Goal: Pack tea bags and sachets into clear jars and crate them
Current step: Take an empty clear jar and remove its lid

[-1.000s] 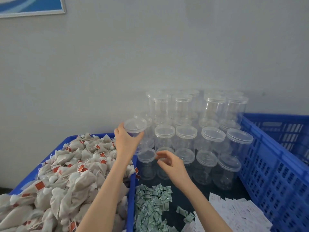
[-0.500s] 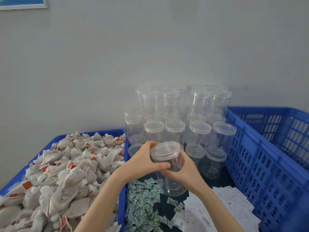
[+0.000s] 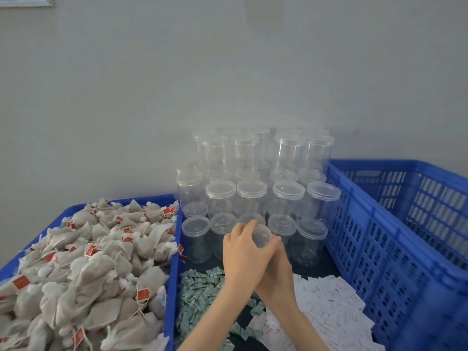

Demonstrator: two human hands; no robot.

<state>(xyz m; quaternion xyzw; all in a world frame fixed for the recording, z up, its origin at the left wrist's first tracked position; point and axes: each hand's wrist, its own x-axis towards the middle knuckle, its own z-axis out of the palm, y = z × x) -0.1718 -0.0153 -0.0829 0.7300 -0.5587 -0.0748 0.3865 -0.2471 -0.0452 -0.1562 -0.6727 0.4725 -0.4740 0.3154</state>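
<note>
Half a second ago I saw the jar lifted clear, lid and wall both showing between my hands; now it sits lower and my left hand [image 3: 244,252] covers most of it. Its fingers curl over the lid of that clear jar [image 3: 260,236], while my right hand [image 3: 277,272] wraps the jar's body from the near side, largely hidden behind the left. Both hands grip the one jar; whether the lid is loosened I cannot tell, since the view is soft with motion.

This jar hangs just in front of the stacked empty jars [image 3: 255,193], which stand lidded in tiers against the grey wall. Below my wrists lies a heap of green sachets [image 3: 200,292] on the dark worktop [image 3: 326,267], with white paper sachets [image 3: 329,300] spread just to their right. On the left a blue tray [image 3: 170,287] is piled with tea bags [image 3: 83,269] carrying red tags. At right stands a blue slatted crate [image 3: 379,249], its wall beside the jar stack.
</note>
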